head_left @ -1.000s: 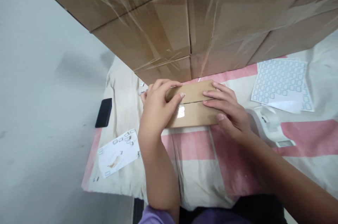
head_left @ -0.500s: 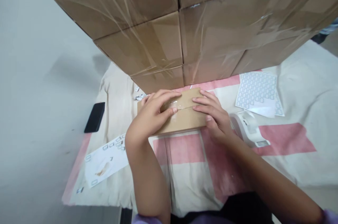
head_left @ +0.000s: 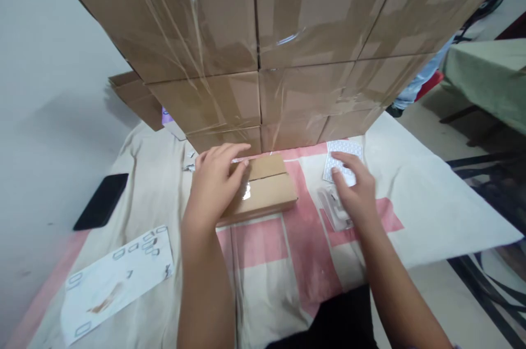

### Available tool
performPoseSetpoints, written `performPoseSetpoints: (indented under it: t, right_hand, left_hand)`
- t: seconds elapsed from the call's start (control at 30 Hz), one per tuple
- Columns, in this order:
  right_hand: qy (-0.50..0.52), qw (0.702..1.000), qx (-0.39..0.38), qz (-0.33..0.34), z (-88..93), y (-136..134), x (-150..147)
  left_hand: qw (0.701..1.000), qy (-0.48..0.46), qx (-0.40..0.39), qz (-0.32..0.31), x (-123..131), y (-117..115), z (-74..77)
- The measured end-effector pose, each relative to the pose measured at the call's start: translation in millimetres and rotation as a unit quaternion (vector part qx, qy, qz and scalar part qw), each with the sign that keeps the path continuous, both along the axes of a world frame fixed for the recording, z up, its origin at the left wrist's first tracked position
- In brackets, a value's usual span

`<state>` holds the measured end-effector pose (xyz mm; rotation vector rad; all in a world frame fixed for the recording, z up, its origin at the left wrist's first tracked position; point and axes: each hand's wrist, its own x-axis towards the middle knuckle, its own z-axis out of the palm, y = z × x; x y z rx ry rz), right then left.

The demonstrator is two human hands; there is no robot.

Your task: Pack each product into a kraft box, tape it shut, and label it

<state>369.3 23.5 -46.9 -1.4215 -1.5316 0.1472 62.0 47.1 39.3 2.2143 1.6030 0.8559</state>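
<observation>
A small cardboard box with a strip of clear tape over its seam lies on a pink and cream cloth. My left hand rests flat on the box's left part, fingers spread over the top. My right hand is off the box, fingers stretched out over a sticker sheet and above a white tape dispenser. It holds nothing.
A tall stack of large plastic-wrapped cartons stands right behind the box. A black phone lies at the left on the floor edge. A used label sheet lies at the lower left. A green-covered table stands at the right.
My right hand has left the box and moved right over the sticker sheet and tape dispenser. My left hand stays on the box. The camera has tilted up and back.
</observation>
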Motion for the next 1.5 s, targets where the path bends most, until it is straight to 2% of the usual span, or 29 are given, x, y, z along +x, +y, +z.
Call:
performPoseSetpoints:
  t: [0.03, 0.07, 0.13, 0.17, 0.2, 0.23, 0.3, 0.37, 0.47, 0.53, 0.6, 0.67, 0.73, 0.87, 1.0, 1.23, 1.5]
  right_hand:
    - [-0.013, 0.994, -0.072, -0.076, -1.1, 5, 22]
    - [-0.035, 0.975, -0.159, -0.151, -3.1, 11, 43]
    - [-0.11, 0.898, -0.338, -0.261, -9.4, 27, 75]
    - [-0.138, 0.862, -0.393, -0.289, -13.6, 35, 85]
    - [-0.164, 0.84, -0.422, -0.299, -18.4, 42, 89]
    - [-0.185, 0.834, -0.427, -0.298, -23.5, 47, 90]
    - [-0.216, 0.851, -0.392, -0.275, -33.5, 53, 85]
    - [-0.234, 0.872, -0.352, -0.248, -40.7, 54, 77]
    - [-0.239, 0.886, -0.338, -0.21, -44.3, 52, 73]
    - [-0.229, 0.889, -0.345, -0.196, -44.5, 52, 78]
    - [-0.209, 0.895, -0.34, -0.199, -45.8, 52, 83]
    - [-0.187, 0.905, -0.318, -0.213, -49.3, 53, 88]
    - [-0.168, 0.915, -0.29, -0.226, -54.3, 53, 90]
    - [-0.145, 0.927, -0.259, -0.228, -62.9, 54, 93]
    - [-0.092, 0.942, -0.231, -0.225, -66.8, 57, 100]
    - [0.042, 0.954, -0.191, -0.226, -68.4, 55, 108]
    - [0.134, 0.944, -0.2, -0.225, -63.4, 56, 106]
  left_hand:
    - [0.999, -0.008, 0.031, 0.001, 7, -4, 3.8]
    - [0.998, -0.023, 0.06, -0.006, 17, -8, 6.5]
    - [0.991, -0.068, 0.106, -0.054, 44, -17, 6.0]
    - [0.984, -0.095, 0.12, -0.094, 61, -21, 2.4]
    - [0.975, -0.12, 0.12, -0.144, 79, -25, -3.0]
    - [0.965, -0.14, 0.109, -0.192, 96, -28, -9.7]
    - [0.958, -0.135, 0.071, -0.244, 129, -34, -23.1]
    - [0.966, -0.113, 0.027, -0.229, 156, -37, -30.5]
    - [0.978, -0.078, -0.052, -0.187, 185, -34, -26.5]
    - [0.979, -0.034, -0.103, -0.173, 204, -25, -22.1]
    - [0.976, 0.011, -0.169, -0.135, 223, -8, -25.1]
    - [0.963, 0.028, -0.259, -0.072, 240, 11, -37.5]
    - [0.949, 0.028, -0.311, -0.034, 253, 28, -55.8]
    - [0.943, -0.026, -0.33, -0.024, 258, 45, -90.6]
    - [0.923, -0.118, -0.363, -0.045, 251, 49, -110.6]
    - [0.908, -0.237, -0.345, -0.011, 251, 43, -117.9]
    - [0.812, -0.412, -0.413, -0.031, 258, 52, -133.1]
